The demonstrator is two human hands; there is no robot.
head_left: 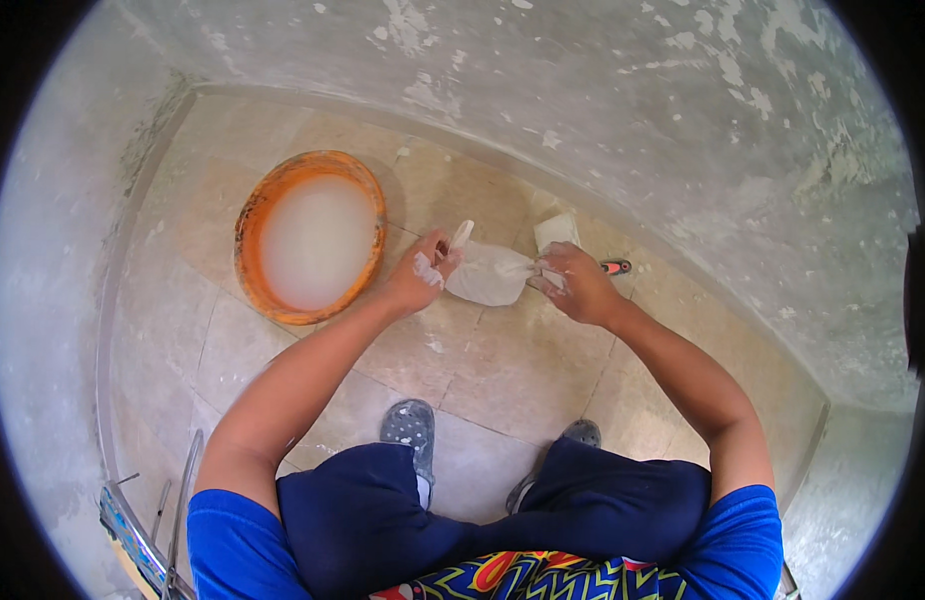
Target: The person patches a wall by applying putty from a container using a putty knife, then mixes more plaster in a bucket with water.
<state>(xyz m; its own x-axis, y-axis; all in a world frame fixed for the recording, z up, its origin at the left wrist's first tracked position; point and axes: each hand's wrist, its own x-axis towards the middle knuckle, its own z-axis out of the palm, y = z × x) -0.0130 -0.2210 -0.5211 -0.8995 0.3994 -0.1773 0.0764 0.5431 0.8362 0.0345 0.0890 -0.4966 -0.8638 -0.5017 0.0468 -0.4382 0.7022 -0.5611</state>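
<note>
Between my two hands hangs a whitish translucent plastic bag, bulging in the middle and gathered at its right end. My left hand, dusted with white powder, grips the bag's left end, where a pale flap sticks up. The bag's twisted right end is pinched in my right hand, whose fingers are also smeared white. Left of my left hand stands an orange basin holding milky white liquid. Just beyond my right hand lies a white block or packet; its kind is not clear.
A tool with a black and red handle lies right of my right hand, partly hidden. Grey, patchy plastered walls enclose the tiled floor. My grey clogs are below the bag. A metal-legged object stands at lower left.
</note>
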